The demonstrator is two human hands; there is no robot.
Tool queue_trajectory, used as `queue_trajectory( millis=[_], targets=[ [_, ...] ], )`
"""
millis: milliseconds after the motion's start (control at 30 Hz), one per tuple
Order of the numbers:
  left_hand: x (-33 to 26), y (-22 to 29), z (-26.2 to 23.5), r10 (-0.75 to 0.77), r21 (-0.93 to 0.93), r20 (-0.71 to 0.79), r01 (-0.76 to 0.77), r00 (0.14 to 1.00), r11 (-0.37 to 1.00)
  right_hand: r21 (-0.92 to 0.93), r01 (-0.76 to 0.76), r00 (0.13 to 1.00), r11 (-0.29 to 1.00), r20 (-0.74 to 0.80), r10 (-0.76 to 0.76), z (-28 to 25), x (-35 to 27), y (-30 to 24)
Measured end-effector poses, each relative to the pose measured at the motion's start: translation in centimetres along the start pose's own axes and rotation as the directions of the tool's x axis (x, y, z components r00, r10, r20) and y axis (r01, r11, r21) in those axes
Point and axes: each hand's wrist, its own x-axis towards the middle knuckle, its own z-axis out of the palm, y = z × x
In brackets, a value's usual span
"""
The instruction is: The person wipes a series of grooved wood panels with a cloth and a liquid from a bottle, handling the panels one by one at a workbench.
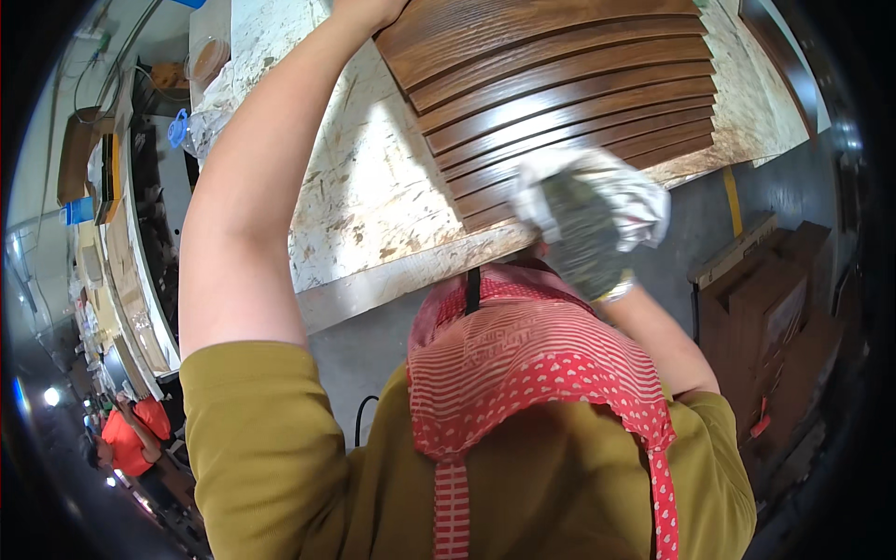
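Observation:
Brown wood-grain boards [560,70] lie overlapped like steps across the worktable, their glossy faces catching the light. My left arm stretches up along their left side, and my left hand [371,9] is at the upper edge of the picture beside the top board. Its fingers are mostly cut off from view. At the near end of the boards, my right hand [588,229], in a dark grey-green glove, is closed on a bunched white cloth [639,201]. Motion blurs both glove and cloth. The cloth is over or against the lowest boards; I cannot tell how firmly it touches.
The pale, stained worktable [359,210] ends just before my red-and-white apron [532,345]. Brown cardboard boxes [765,299] stand on the floor at the right. A clear tub [207,58] sits at the far left. Farther off at lower left is a person in an orange top [131,434].

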Motion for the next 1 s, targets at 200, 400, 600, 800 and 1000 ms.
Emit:
queue_trajectory(
  millis=[200, 400, 600, 800, 1000],
  targets=[
    [-0.4, 0.2, 0.0, -0.058, 0.027, 0.012, 0.057, 0.998, 0.998, 0.077, 0.102, 0.972, 0.992, 0.203, -0.116, 3.5, 1.2, -6.7],
    [-0.4, 0.3, -0.5, -0.043, 0.017, -0.025, 0.044, 0.999, 0.999, -0.244, -0.020, 0.976, 0.969, -0.217, -0.035, -0.2, 1.7, -2.9],
    [-0.3, 0.0, 0.7, -0.036, -0.007, -0.040, 0.035, 0.999, 0.999, -0.129, 0.056, 0.981, 0.990, 0.194, -0.030, 5.4, 2.8, -8.7],
    [-1.0, -0.8, 0.1, -0.042, -0.008, -0.071, 0.041, 0.997, 0.999, 0.082, -0.146, 0.918, 0.986, -0.360, 0.166, -3.2, 3.1, -3.8],
    [-0.4, 0.9, -0.4, -0.009, -0.039, -0.060, 0.007, 0.998, 0.999, -0.133, -0.044, 0.969, 0.990, -0.247, 0.010, 2.6, 2.3, -2.9]
  ],
)
